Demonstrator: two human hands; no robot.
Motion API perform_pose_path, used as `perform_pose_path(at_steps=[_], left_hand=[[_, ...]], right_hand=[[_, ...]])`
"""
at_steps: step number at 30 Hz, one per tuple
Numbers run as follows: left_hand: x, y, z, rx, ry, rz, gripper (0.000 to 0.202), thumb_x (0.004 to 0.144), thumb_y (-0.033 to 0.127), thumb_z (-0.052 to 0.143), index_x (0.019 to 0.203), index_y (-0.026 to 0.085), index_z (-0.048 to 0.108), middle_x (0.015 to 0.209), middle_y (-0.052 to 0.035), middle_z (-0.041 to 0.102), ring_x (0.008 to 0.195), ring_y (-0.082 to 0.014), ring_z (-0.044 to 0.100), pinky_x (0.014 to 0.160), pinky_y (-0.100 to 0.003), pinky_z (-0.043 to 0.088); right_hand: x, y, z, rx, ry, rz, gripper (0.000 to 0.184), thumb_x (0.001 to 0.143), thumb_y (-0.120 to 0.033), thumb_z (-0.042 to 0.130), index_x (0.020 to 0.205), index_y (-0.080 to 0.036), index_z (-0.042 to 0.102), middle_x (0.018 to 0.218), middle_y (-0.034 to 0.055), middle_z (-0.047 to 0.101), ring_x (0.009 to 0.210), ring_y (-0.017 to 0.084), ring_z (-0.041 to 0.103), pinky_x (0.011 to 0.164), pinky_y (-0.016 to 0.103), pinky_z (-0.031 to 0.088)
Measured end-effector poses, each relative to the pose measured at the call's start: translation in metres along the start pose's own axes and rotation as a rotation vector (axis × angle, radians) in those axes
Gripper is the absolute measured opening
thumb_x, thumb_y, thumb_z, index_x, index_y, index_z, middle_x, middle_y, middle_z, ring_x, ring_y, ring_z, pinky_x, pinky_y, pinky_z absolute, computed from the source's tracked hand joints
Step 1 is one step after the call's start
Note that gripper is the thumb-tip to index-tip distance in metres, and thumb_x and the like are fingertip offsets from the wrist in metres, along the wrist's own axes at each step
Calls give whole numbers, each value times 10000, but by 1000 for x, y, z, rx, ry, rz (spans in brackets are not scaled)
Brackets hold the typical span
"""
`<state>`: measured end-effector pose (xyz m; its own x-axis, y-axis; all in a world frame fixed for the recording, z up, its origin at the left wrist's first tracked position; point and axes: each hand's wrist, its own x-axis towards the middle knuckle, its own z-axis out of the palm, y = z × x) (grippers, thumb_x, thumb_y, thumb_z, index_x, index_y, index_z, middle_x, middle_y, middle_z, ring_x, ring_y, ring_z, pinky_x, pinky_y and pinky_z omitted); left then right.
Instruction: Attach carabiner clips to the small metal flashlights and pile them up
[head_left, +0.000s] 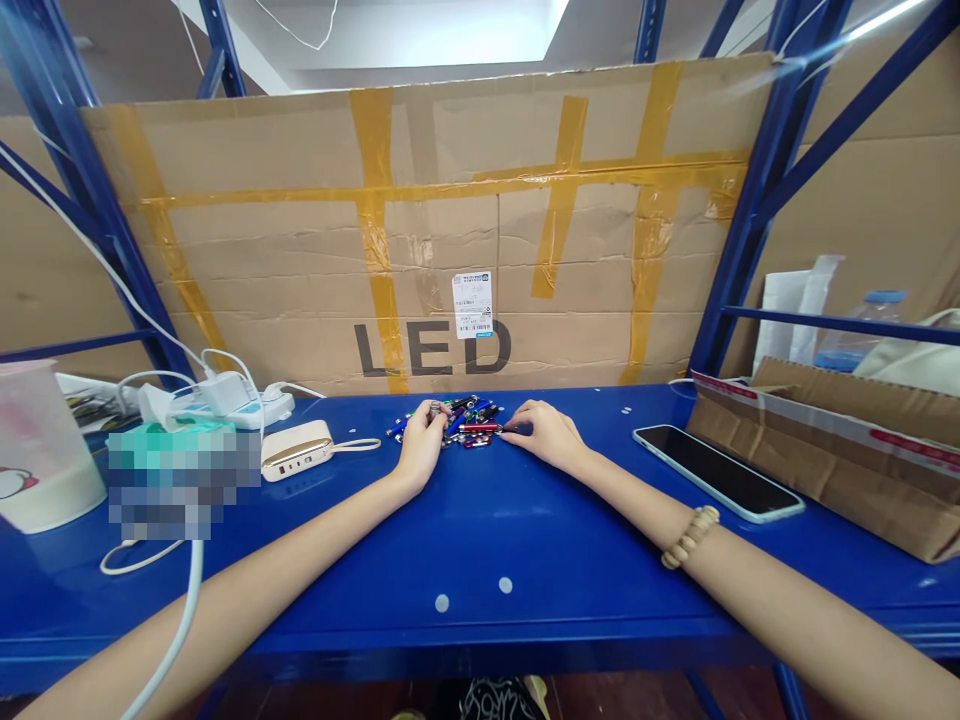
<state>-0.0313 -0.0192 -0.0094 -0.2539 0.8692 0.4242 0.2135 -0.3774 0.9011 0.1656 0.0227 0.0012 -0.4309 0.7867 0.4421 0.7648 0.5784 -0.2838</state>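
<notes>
Small metal tubes (469, 420) in blue, red and green are lying in a loose heap at the middle of the blue steel shelf (480, 590), though their exact kind is too small to tell. The left hand (420, 447) is resting at the heap's left edge, its fingers narrowly pinched around a short silvery piece (434, 408). The right hand (544, 435) is lying at the heap's right edge with its fingers close together, their tips reaching the end of a red tube (480, 428), but whether they are gripping it I cannot tell. A wooden bead bracelet (690, 537) is circling the right wrist. The step in hand seems to be picking through the heap piece by piece, and the next move looks to be calling for a firm, narrow pinch, since the pieces are lying crowded together. A power bank (296, 450) is sitting left of the heap, a smartphone (716, 472) right of it
</notes>
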Motion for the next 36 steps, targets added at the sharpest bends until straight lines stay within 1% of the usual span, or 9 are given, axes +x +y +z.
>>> perform_pose_path(at_steps=[2,6,10,15,21,25,29,36], left_hand=[[0,0,0,1,-3,-1,95,798,92,425,781,144,503,604,43,401,535,-99,372,513,-208,271],[0,0,0,-1,-3,-8,100,798,80,424,774,140,500,608,42,405,539,-96,371,519,-207,271],[0,2,0,-1,0,-16,104,802,66,428,766,137,496,610,43,406,535,-93,370,518,-206,273],[-1,3,1,-1,2,-31,117,803,48,430,756,135,493,602,46,403,529,-94,370,518,-207,283],[-1,3,1,3,4,-35,126,814,39,426,760,132,491,605,46,400,528,-91,367,518,-206,285],[0,3,0,9,3,-33,124,820,45,427,766,131,496,604,46,401,530,-91,370,515,-204,284],[-1,2,0,11,1,-29,118,821,53,431,765,130,499,603,45,402,530,-90,370,510,-202,281],[0,2,0,-2,7,-26,94,817,81,441,764,136,496,604,45,410,518,-89,369,506,-203,283]], right_hand=[[0,-1,0,-13,-15,-4,146,789,-352,611,824,-245,704,960,22,621,949,189,551,737,285,441],[1,-1,1,-29,-27,2,149,793,-327,602,805,-219,705,963,37,623,930,187,556,738,282,441],[2,-2,1,-47,-23,2,124,756,-298,630,752,-197,701,927,35,637,894,186,566,717,273,442],[2,-4,-1,-85,-23,-22,95,722,-265,646,726,-185,697,922,38,637,905,203,550,715,285,434],[1,-7,-3,-90,-33,-24,73,730,-237,630,724,-201,693,906,31,638,900,199,542,717,282,429],[0,-6,-3,-98,-36,-17,100,738,-277,629,769,-207,693,920,51,625,931,217,524,737,309,422],[0,-3,-2,-97,-59,-41,142,798,-316,585,808,-219,688,978,56,603,968,214,508,761,324,412],[0,-3,-2,-131,-65,-115,140,821,-289,582,759,-205,674,1019,52,589,984,216,486,783,348,380]])
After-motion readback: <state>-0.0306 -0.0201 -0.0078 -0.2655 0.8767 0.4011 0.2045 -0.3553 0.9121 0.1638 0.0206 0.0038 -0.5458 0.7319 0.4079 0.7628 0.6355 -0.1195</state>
